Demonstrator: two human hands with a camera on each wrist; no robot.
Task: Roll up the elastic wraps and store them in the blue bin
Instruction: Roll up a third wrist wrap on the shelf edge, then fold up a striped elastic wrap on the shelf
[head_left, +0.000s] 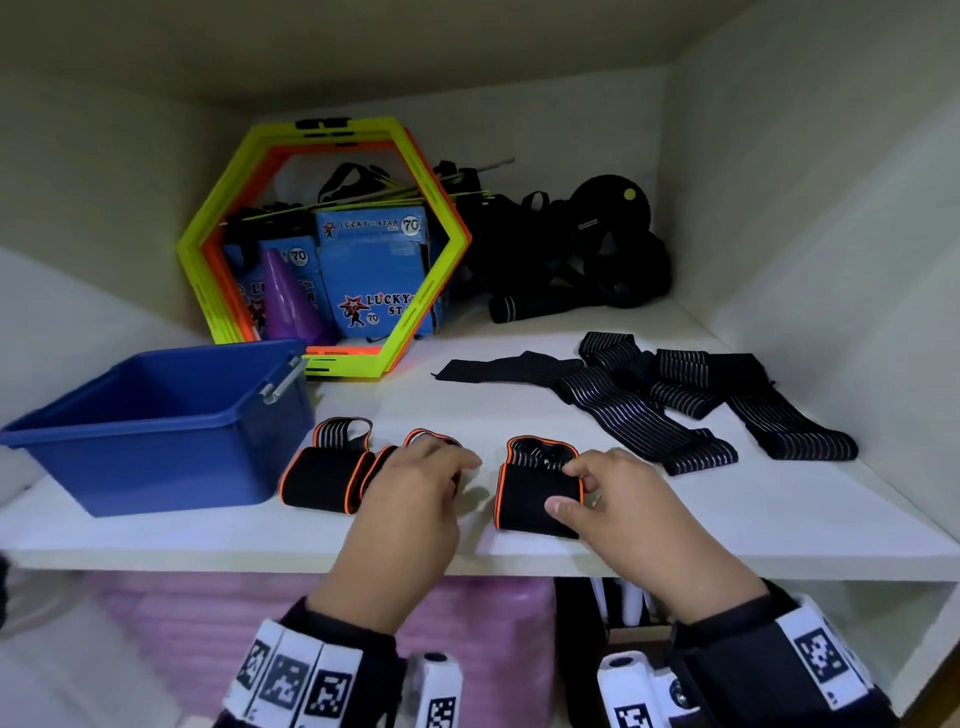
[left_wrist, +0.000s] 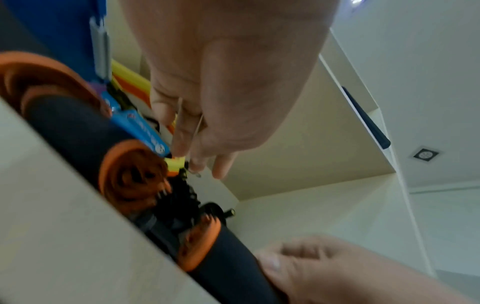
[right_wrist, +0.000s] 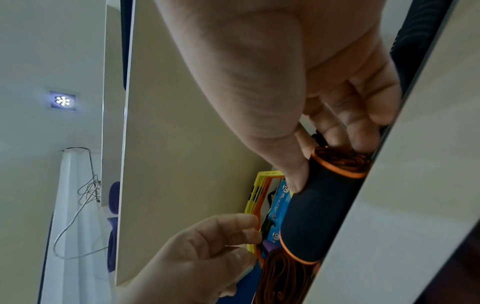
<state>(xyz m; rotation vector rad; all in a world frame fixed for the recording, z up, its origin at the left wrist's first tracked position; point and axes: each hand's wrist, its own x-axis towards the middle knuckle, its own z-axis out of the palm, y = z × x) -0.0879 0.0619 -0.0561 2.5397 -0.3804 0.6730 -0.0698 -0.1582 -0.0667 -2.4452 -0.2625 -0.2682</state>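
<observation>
The empty blue bin (head_left: 156, 415) stands on the left of the white shelf (head_left: 727, 519). Two black rolled wraps with orange edges (head_left: 322, 478) lie side by side just right of it. My left hand (head_left: 457, 467) hovers over the second one (left_wrist: 135, 170), fingers loosely curled and holding nothing. My right hand (head_left: 563, 488) grips a third rolled wrap (head_left: 530, 499), thumb on its front and fingers over its far end (right_wrist: 311, 216). Several unrolled black striped wraps (head_left: 675, 405) lie flat on the right of the shelf.
Yellow and orange hexagon frames (head_left: 322, 244), blue boxes (head_left: 374, 270) and a purple cone (head_left: 285, 296) stand behind the bin. A pile of black straps (head_left: 571, 249) fills the back right corner. Cabinet walls close in both sides. Pink items sit on the shelf below.
</observation>
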